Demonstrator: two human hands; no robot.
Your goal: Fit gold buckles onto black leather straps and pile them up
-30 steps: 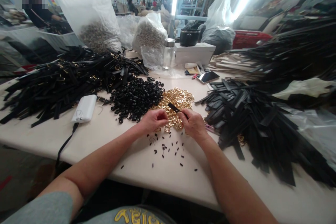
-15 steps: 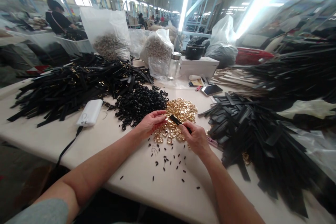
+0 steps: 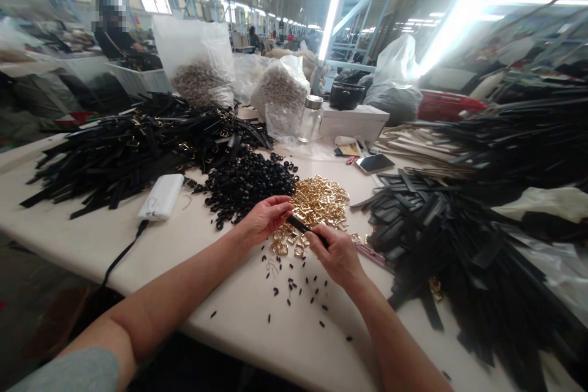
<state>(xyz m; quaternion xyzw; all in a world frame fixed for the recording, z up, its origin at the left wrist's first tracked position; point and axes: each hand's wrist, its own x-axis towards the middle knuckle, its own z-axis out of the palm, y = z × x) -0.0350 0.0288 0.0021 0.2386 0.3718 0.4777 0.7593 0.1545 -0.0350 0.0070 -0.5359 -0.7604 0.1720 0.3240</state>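
1 flat, narrow blk strap (image 3: 298,224) held in R fingers (image 3: 318,246), L fingers (image 3: 276,209) bunched nr its tip, grip unclear.

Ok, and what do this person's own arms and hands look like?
The left hand and right hand are gloveless, with no watch or bracelet visible. A short grey fabric sleeve shows on the left; none shows on the right.

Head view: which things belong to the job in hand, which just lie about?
Likely part of the job: black strap in the right hand, gold buckles, black loops, strap pile at right, buckled straps at left.

Probably just lying about: white cabled device, phone, glass bottle, black pot, white box.
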